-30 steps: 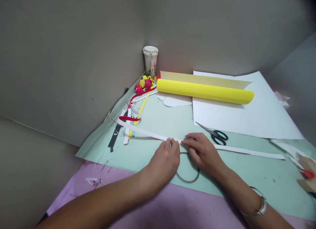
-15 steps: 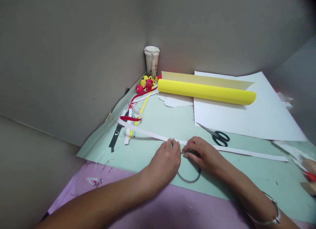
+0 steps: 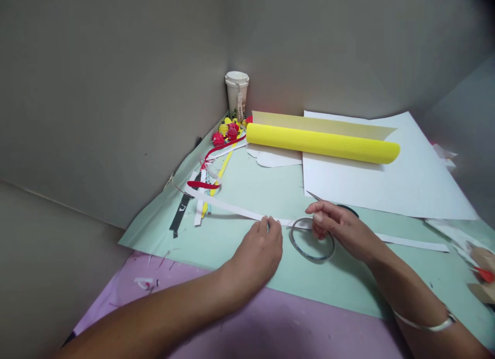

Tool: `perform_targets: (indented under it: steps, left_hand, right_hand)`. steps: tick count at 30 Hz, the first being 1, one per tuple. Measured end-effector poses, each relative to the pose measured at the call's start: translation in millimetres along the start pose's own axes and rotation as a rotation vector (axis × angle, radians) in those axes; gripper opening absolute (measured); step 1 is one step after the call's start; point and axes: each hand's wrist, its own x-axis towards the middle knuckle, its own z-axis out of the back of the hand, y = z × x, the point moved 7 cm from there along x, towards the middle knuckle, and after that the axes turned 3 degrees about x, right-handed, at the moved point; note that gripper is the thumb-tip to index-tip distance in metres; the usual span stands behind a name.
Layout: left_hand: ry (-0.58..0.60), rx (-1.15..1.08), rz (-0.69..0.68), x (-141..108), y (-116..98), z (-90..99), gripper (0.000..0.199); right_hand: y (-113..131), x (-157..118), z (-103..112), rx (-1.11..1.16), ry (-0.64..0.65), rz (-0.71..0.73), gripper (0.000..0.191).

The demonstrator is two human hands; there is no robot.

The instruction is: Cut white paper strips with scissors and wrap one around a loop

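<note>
A long white paper strip runs across the green sheet, passing behind both hands. My left hand rests at the strip's near edge, fingertips bunched together and pressed down; a small dark bit shows between them, too little to name. To its right, my right hand is raised a little, pinching the upper rim of a thin grey ring that hangs tilted below the fingers. Behind this hand lies a pair of black-handled scissors, mostly hidden, with its blade tip showing.
A yellow corrugated roll lies over a large white sheet at the back. Left of it are red and yellow balls, a red ribbon and short strips. A lidded cup stands in the corner between grey walls.
My right hand has lifted and moved right, carrying the grey ring up off the sheet and now covering much of the scissors. My left hand has stayed in place.
</note>
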Motion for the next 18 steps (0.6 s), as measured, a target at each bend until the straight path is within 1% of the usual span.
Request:
perform_targets:
  steps: [5, 8, 10, 13, 18]
  left_hand:
    - [-0.014, 0.03, -0.005, -1, -1, 0.7, 0.047]
    - [-0.027, 0.051, -0.008, -1, -1, 1.5, 0.047]
    - [-0.025, 0.046, -0.011, -2, -1, 1.1, 0.047]
    - [-0.036, 0.04, -0.007, -2, -1, 0.7, 0.047]
    - [-0.068, 0.071, -0.007, -2, -2, 1.7, 0.046]
  right_hand:
    - [-1, -7, -9, -0.175, 0.057, -0.197, 0.046]
    - [-1, -9, -12, -0.309, 0.064, -0.251, 0.049]
    - [-3, -10, -14, -0.358, 0.088, -0.274, 0.049]
    - [-5, -10, -17, -0.305, 0.13, -0.275, 0.045]
    - [-7, -8, -16, -0.065, 0.152, -0.27, 0.035]
